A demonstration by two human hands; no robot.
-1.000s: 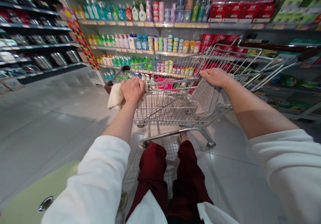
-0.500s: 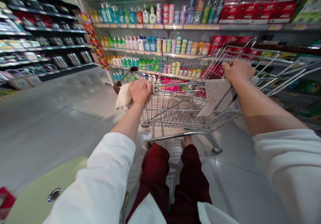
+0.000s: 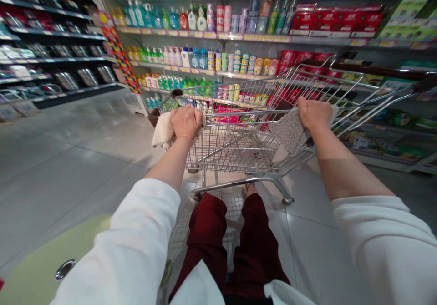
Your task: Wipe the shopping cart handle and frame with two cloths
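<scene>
A wire shopping cart [image 3: 235,145] stands in front of me on the tiled floor. My left hand [image 3: 186,121] is closed over a cream cloth [image 3: 162,131] on the left end of the cart's handle bar. My right hand [image 3: 314,113] is closed over a grey speckled cloth [image 3: 289,131] on the cart's rear rim at the right. That cloth hangs down over the wire. Pink packaging [image 3: 226,115] shows through the basket's mesh.
Shelves of bottles, jars and red boxes [image 3: 239,36] run across behind the cart. Dark shelves with metal pans [image 3: 61,73] stand at the left. A second cart [image 3: 368,91] is nested at the right. A pale green object [image 3: 48,264] lies low at my left.
My right hand with the speckled cloth slid right along the cart's rim, then settled. The view swung slightly. My left hand kept its grip.
</scene>
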